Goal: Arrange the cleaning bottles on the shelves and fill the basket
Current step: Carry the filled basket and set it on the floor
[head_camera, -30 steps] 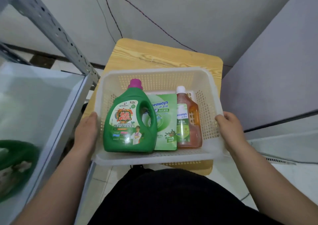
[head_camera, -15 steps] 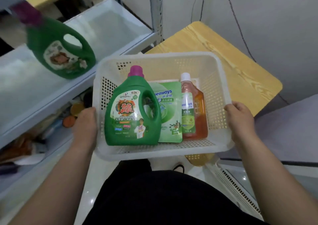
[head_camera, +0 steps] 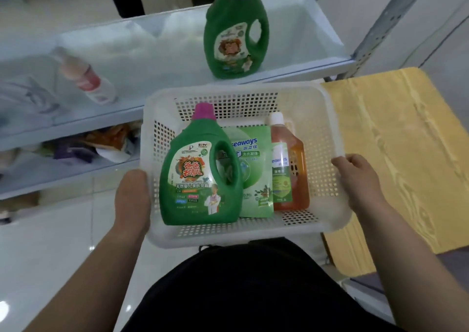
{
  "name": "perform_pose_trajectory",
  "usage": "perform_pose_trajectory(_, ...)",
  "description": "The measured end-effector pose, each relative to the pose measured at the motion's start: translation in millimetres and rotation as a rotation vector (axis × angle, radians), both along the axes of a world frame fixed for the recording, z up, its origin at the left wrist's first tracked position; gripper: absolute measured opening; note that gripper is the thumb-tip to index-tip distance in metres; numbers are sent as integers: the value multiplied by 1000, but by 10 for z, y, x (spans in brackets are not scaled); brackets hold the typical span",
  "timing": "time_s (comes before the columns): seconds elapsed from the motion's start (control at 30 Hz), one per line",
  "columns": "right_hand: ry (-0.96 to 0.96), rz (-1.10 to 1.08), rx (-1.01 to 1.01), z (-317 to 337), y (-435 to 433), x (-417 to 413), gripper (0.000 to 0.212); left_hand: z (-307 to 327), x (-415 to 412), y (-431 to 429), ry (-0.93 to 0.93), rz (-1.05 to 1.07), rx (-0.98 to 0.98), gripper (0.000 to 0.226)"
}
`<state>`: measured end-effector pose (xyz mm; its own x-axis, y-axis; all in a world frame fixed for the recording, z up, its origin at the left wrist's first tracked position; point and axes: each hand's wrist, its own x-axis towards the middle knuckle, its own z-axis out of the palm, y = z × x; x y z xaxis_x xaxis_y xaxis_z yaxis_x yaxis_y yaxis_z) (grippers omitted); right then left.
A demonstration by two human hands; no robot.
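A white basket of perforated plastic is held level between the left grip and the right grip, one on each short side. Inside, a green detergent jug with a purple cap lies label up, nearest the left grip. A green Seaways pouch lies beside it in the middle, and an amber bottle with a white cap lies nearest the right grip. Beyond both grips, a second green jug stands upright on the white shelf. A blurred pale bottle stands beyond the left grip.

filled basket between both hands
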<state>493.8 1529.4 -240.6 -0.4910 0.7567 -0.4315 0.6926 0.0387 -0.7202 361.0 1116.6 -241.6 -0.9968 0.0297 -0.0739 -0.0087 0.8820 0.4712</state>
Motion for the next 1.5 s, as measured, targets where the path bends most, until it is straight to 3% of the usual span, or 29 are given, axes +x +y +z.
perform_pose_trajectory(0.2,-40,236,-38,-78,-477,-740,16,-83,138,-627,-51,328,96,21)
perform_pose_trajectory(0.33,-29,472,-37,-162,-732,-1189,14,-69,418,-925,-73,470,-23,9)
perform_pose_trajectory(0.47,-39,746,-30,-178,-934,-1653,22,8,842,-946,-86,777,-2,13)
perform_pose_trajectory(0.67,-61,1106,-12,-144,-1327,-2139,20,34,1686,-766,-86,997,-165,11)
perform_pose_trajectory(0.87,-68,1382,47,-172,-1945,-2305,21,-97,2353,-621,-76,1320,10,18)
perform_pose_trajectory(1.07,-80,1519,78,-209,-2658,-2305,25,-304,2648,-820,7,1616,252,23)
perform_pose_trajectory(1.17,-117,1561,121,-214,-2956,-2373,23,-436,2679,-927,15,1665,268,27)
perform_pose_trajectory(1.37,-218,1659,209,-347,-3553,-2709,27,-663,2681,-1064,100,1921,716,14)
perform_pose_trajectory(1.5,-237,1729,231,-531,-3881,-2919,18,-867,2565,-1090,-5,1939,618,24)
